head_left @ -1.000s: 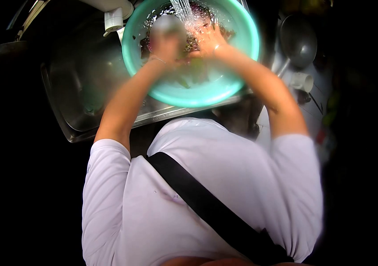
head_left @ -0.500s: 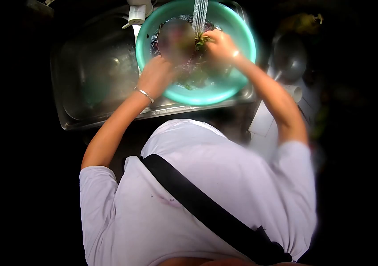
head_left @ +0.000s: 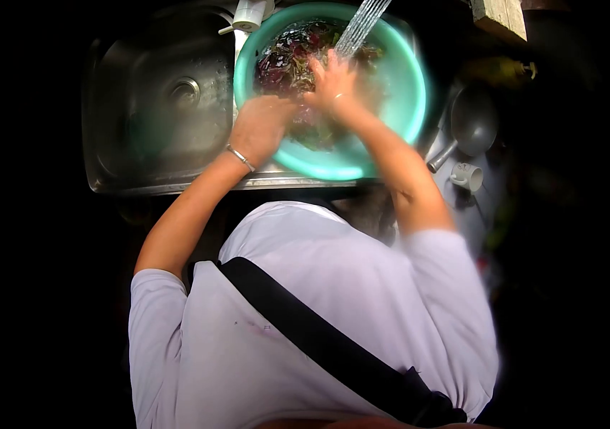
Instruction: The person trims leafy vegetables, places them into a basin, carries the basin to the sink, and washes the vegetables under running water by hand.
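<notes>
A round turquoise plastic basin (head_left: 411,114) holds water and a mass of purple-red and green leafy vegetables (head_left: 280,68). My right hand (head_left: 333,80) is over the leaves with its fingers spread, open, and I see nothing held in it. At the basin's left side, my left hand (head_left: 262,121) reaches over the rim towards the leaves. Its fingertips are blurred, so their grip does not show. A stream of water (head_left: 363,27) falls into the basin just beyond my right hand.
Left of the basin lies a steel sink bowl (head_left: 122,79) with a drain (head_left: 184,93). A white cylindrical fitting (head_left: 250,14) stands behind the rim. To the right are a metal ladle-like pan (head_left: 473,121), a white mug (head_left: 466,176) and a wooden block (head_left: 499,20).
My right hand has let go of the green sprig and moved left over the leaves, fingers now spread. My left hand stays near the rim. The whole view has shifted slightly.
</notes>
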Tool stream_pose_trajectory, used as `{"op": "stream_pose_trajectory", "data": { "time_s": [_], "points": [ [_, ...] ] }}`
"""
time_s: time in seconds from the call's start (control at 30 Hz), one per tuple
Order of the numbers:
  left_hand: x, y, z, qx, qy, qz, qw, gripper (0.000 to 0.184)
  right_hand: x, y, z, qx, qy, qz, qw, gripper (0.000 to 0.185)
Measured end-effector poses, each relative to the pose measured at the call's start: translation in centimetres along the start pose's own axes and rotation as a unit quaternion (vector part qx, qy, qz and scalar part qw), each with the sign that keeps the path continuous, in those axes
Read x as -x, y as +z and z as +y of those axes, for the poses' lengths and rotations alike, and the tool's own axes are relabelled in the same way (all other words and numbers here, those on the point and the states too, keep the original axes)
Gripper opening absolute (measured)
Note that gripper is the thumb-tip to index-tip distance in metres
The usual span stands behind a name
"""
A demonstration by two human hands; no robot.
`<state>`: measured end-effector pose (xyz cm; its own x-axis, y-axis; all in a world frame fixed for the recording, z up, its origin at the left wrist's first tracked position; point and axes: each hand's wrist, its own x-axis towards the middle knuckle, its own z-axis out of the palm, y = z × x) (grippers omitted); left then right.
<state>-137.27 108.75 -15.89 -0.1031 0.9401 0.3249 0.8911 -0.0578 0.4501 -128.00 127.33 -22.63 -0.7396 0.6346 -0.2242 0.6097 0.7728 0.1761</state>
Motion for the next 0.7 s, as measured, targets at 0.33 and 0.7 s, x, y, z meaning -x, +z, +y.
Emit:
{"op": "stream_pose_trajectory", "data": {
  "time_s": [0.33,0.7],
  "points": [
    [1.9,-0.1,-0.3,-0.007,-0.005,-0.015,1.000,0.027,1.8,-0.3,4.3,-0.457,0.008,0.128,0.880,0.039],
    [1.7,-0.9,0.5,-0.014,-0.013,-0.029,0.999,0.027,3.9,-3.0,10.2,-0.416,-0.067,0.074,0.904,0.071]
  ]
}}
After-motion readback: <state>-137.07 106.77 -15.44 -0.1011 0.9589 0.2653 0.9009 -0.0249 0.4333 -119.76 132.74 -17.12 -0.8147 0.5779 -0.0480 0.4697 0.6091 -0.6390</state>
